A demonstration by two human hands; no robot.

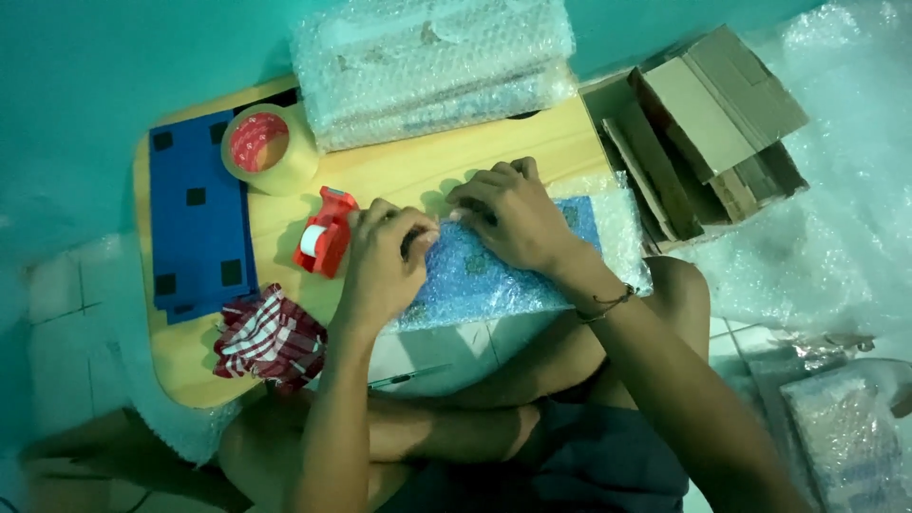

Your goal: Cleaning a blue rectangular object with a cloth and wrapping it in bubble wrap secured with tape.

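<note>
Nearest, the flat blue item in bubble wrap [494,275] lies across the near edge of the low wooden table [494,152], its long axis running left to right. The left hand [385,266] pinches its left end with curled fingers; the right hand [508,214] presses its far edge, fingers bent. Left of them sit a red tape dispenser [325,233] and, farther, a tape roll [269,147].
</note>
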